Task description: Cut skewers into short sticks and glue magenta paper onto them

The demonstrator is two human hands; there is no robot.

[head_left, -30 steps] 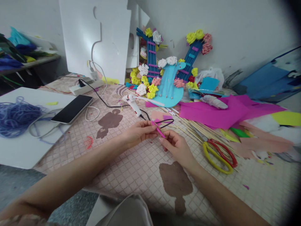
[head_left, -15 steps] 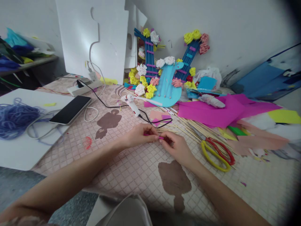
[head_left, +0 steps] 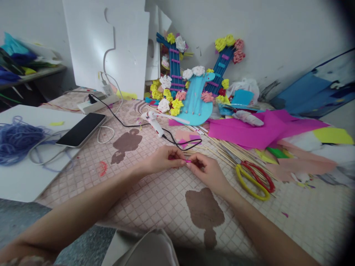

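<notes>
Between my two hands runs a thin magenta paper roll [head_left: 188, 161], mostly hidden by the fingers. My left hand [head_left: 163, 160] is closed, pinching the roll's left part. With thumb and fingertips my right hand [head_left: 206, 169] pinches its right end. Both hands are just above the patterned tablecloth [head_left: 155, 199], fingertips almost touching. Beyond them lies a white hot glue gun [head_left: 155, 125] with a black cord. Several thin wooden sticks [head_left: 222, 153] spread out behind my right hand, and scissors [head_left: 252, 183] with red and yellow handles lie to its right.
Paper flowers and blue guitar shapes [head_left: 198, 99] lean at the back wall. Magenta paper [head_left: 244, 129] and scraps cover the right side. A phone [head_left: 81, 129] and purple yarn [head_left: 19, 144] lie on a white board [head_left: 24, 184] at left. A power strip [head_left: 97, 103] stands behind.
The magenta roll shows less at the left fingers now, with only a short piece visible between the fingertips. The hands stay in nearly the same place; the whole view has shifted slightly.
</notes>
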